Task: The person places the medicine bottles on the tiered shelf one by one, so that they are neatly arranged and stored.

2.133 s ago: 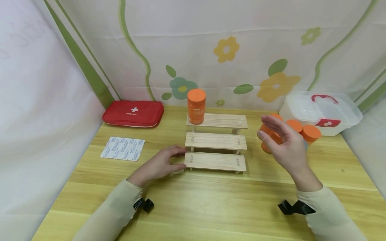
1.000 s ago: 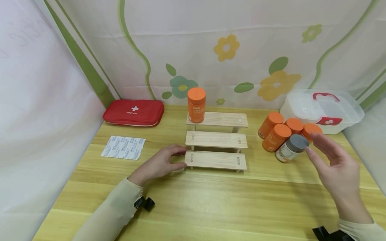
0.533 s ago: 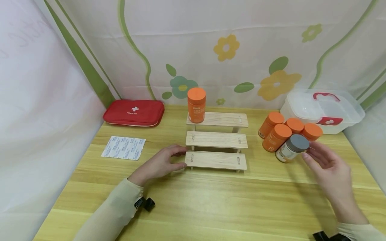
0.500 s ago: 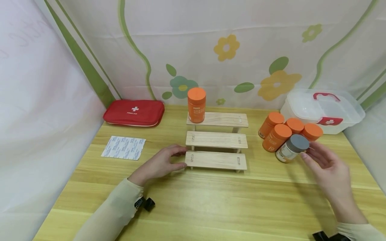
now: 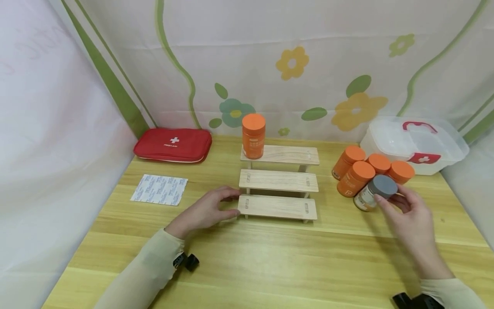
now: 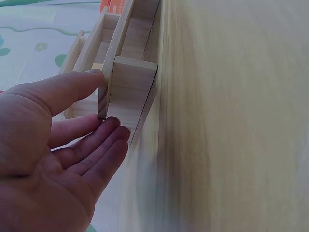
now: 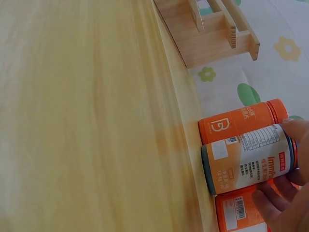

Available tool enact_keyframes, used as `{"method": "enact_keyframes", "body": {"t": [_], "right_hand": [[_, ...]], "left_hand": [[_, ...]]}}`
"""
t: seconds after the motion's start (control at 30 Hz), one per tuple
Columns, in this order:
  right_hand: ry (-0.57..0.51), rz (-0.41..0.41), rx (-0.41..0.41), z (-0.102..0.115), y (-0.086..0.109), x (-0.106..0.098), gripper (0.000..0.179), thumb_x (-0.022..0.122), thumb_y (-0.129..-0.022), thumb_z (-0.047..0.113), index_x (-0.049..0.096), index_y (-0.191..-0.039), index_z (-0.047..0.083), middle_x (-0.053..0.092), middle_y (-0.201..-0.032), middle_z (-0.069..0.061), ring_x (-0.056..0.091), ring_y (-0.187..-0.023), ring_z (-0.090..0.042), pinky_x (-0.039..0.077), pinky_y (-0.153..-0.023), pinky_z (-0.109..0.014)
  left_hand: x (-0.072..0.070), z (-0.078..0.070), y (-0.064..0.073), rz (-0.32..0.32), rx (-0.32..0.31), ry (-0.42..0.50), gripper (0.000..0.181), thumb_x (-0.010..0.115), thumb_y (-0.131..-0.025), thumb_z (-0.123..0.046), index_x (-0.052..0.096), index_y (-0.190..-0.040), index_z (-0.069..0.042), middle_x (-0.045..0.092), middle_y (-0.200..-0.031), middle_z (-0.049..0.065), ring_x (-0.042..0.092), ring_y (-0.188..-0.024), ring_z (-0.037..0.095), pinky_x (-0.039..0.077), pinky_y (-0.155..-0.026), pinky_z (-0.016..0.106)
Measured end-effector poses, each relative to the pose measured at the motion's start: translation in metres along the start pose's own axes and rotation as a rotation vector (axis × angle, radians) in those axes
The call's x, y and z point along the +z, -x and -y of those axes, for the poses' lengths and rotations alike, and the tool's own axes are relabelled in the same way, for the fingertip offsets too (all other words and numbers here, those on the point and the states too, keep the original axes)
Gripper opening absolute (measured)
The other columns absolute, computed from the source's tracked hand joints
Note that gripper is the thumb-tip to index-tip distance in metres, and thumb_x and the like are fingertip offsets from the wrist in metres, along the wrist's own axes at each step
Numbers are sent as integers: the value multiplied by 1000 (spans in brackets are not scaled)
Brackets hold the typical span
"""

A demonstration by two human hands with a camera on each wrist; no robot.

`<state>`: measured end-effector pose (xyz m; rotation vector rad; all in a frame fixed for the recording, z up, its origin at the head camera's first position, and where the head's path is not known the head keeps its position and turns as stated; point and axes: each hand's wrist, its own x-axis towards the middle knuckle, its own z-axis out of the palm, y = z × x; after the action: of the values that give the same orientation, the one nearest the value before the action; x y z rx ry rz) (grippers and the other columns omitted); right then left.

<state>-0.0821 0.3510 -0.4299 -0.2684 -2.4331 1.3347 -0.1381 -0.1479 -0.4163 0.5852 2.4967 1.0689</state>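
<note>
In the head view my left hand (image 5: 206, 210) is at the left end of a three-tier wooden step rack (image 5: 278, 207). The left wrist view has its thumb and fingers (image 6: 79, 147) on either side of the front board's end. My right hand (image 5: 413, 221) grips a grey-lidded pill bottle (image 5: 368, 195) near its lid, thumb on the near side and fingers around the far side. In the right wrist view the bottle's base (image 7: 208, 170) is level with those of its neighbours. Several orange pill bottles (image 5: 355, 178) stand close around it. Another orange bottle (image 5: 253, 137) stands on the top tier's left end.
A red first-aid pouch (image 5: 172, 146) lies at the back left, a white printed sheet (image 5: 159, 189) in front of it. A translucent first-aid box (image 5: 414, 143) with a red handle stands behind the bottles. Printed cloth (image 5: 231, 51) hangs behind the wooden table (image 5: 278, 266).
My right hand swung right past the bottles, then came back left and took hold of the grey-lidded bottle. My left hand stays at the rack, and the bottles stand where they were.
</note>
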Motion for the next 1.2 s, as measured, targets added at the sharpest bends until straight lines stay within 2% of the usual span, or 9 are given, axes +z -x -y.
{"method": "enact_keyframes", "body": {"t": [0.17, 0.33, 0.43, 0.7, 0.87, 1.0, 1.2], "right_hand": [[33, -16, -17, 1, 1, 2, 58, 81, -97, 10, 59, -148, -7, 54, -117, 21, 59, -102, 16, 49, -90, 2], [4, 0, -7, 3, 1, 2, 58, 81, -97, 10, 59, -148, -5, 59, -116, 33, 62, -101, 19, 51, -87, 1], [-6, 13, 26, 3, 1, 0, 62, 82, -97, 14, 57, -151, -5, 64, -116, 33, 61, -101, 22, 52, -85, 0], [69, 40, 54, 2, 1, -4, 67, 81, -99, 23, 55, -153, -5, 70, -138, 4, 59, -98, 25, 54, -82, -2], [74, 49, 72, 3, 1, -5, 69, 81, -99, 24, 53, -155, -4, 68, -146, -9, 58, -98, 25, 54, -82, -2], [73, 51, 83, 4, 3, -6, 70, 82, -98, 24, 52, -156, -3, 70, -140, -1, 59, -97, 25, 54, -81, -2], [43, 45, 81, 7, 6, -9, 70, 83, -97, 22, 52, -155, -4, 63, -116, 30, 60, -96, 24, 53, -82, -1]], "left_hand": [[1, -1, 0, 1, -5, -8, 57, 82, -98, -24, 62, -151, -12, 62, -153, 7, 59, -141, 28, 48, -123, 53], [0, -1, 1, -2, -6, -6, 57, 81, -99, -24, 62, -151, -11, 62, -153, 7, 59, -141, 28, 48, -123, 53], [0, 0, 1, -3, -7, 0, 57, 82, -98, -24, 62, -151, -12, 62, -152, 6, 59, -141, 27, 48, -123, 53], [1, 1, 1, -9, 36, 11, 56, 81, -99, -23, 62, -150, -9, 64, -148, 6, 62, -135, 26, 51, -119, 51], [1, 0, 1, -5, 28, 16, 56, 81, -99, -23, 62, -151, -10, 64, -148, 4, 61, -135, 24, 51, -120, 50], [0, -1, 0, -1, 27, 17, 57, 81, -99, -23, 62, -151, -10, 64, -148, 4, 61, -136, 24, 50, -120, 50], [1, 0, 0, -3, 34, 10, 57, 82, -98, -23, 62, -151, -9, 64, -148, 4, 61, -135, 24, 51, -120, 49]]}}
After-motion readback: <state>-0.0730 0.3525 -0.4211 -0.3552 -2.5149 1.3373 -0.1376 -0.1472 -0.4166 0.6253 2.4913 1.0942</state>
